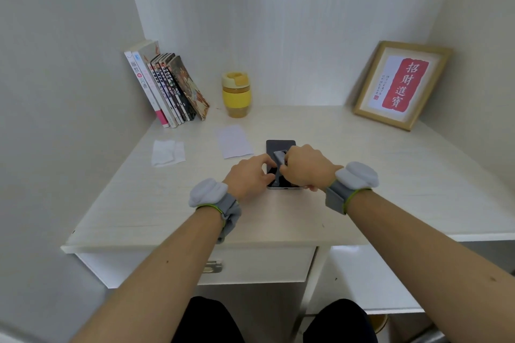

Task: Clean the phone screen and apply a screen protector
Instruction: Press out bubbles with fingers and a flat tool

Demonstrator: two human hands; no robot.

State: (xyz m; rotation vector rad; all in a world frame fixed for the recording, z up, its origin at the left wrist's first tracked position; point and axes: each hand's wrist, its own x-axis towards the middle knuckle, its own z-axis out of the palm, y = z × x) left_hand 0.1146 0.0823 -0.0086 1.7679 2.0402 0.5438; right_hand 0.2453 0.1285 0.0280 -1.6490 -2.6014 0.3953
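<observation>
A dark phone [279, 145] lies flat on the white desk [362, 164], screen up, in the middle. My right hand [306, 166] is over the phone and grips a grey wiping cloth [278, 160] pressed on the screen. My left hand [248, 175] rests at the phone's left edge, fingers curled against it and holding it steady. Both hands cover the lower half of the phone. A white rectangular sheet [233, 140] lies just left of the phone; whether it is the screen protector I cannot tell.
A folded white wipe [167, 152] lies at the left of the desk. Several books [167, 86] lean in the back left corner beside a yellow cup [236, 93]. A framed red print [401, 83] leans at the back right. A drawer [250, 264] sits under the desk front.
</observation>
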